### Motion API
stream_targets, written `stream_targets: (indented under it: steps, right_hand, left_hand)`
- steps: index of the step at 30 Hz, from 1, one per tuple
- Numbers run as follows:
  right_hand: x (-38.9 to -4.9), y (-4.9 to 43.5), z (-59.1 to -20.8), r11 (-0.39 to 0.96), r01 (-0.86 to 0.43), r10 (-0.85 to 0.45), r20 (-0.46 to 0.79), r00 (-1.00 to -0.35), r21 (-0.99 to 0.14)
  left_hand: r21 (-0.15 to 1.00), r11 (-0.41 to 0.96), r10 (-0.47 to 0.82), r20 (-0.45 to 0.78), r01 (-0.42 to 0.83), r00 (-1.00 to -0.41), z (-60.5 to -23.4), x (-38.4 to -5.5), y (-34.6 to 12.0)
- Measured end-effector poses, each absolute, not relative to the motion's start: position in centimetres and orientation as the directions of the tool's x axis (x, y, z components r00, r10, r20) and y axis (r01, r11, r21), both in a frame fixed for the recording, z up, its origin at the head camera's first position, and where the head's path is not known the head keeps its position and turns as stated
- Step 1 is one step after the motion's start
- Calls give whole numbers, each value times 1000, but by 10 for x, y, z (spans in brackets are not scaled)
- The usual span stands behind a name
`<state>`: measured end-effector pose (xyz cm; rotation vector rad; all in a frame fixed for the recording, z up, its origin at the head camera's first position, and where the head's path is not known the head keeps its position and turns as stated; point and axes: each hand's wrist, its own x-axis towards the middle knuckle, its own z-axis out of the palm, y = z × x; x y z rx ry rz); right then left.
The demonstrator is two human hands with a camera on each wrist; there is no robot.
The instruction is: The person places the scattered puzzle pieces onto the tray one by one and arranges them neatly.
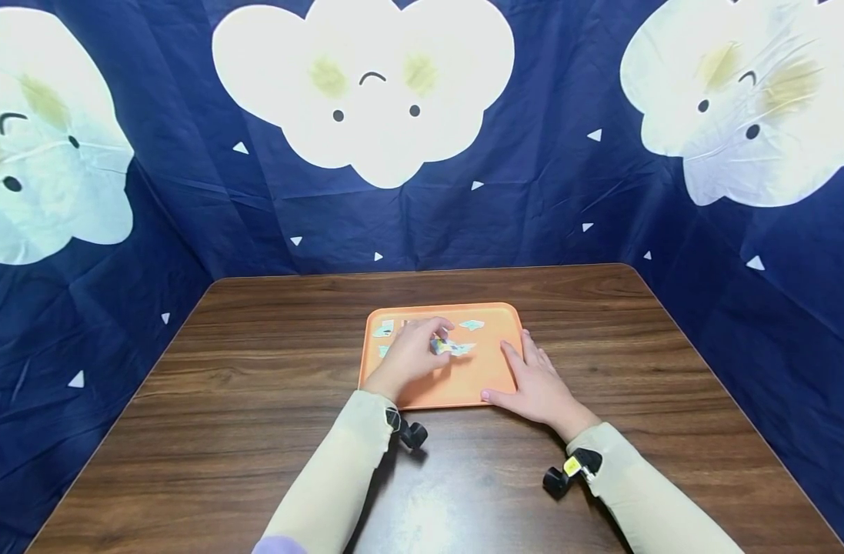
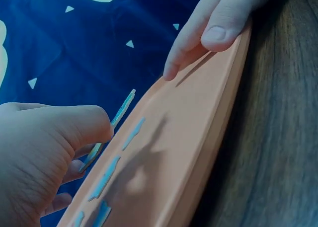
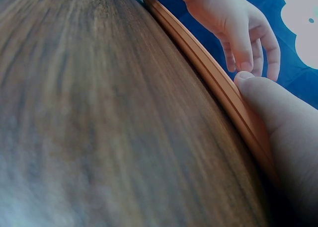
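My left hand (image 1: 411, 352) is over the left half of an orange tray (image 1: 480, 377), palm down. Between its thumb and fingers it pinches a thin, light-blue-edged puzzle piece (image 2: 124, 108), seen edge-on above the tray in the left wrist view. More flat printed puzzle pieces (image 2: 105, 179) lie on the tray below, among them one (image 1: 472, 325) near the far rim and another (image 1: 383, 328) at the far left corner. Spread over the tray's near right corner, my right hand (image 1: 539, 388) rests its thumb at the near rim and its fingers along the right side.
The tray lies on a brown wood-grain table (image 1: 241, 400), toward its far side. Dark blue cloth (image 1: 408, 223) with white clouds hangs behind and at both sides. A black wrist camera (image 1: 413, 435) is strapped to the left sleeve, another (image 1: 556, 482) to the right.
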<state>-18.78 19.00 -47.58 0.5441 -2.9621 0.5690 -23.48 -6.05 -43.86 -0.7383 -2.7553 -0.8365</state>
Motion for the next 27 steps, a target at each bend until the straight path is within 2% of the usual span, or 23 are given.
stream_targets:
  steps: [12, 27]
  right_hand:
    - [-188, 189, -474, 872, -348, -323, 127, -938, -344]
    - [-185, 189, -473, 873, -338, -313, 128, -941, -352]
  left_hand:
    - [452, 774, 371, 243, 443, -896, -448, -239, -52]
    - [444, 772, 405, 208, 455, -890, -452, -241, -53]
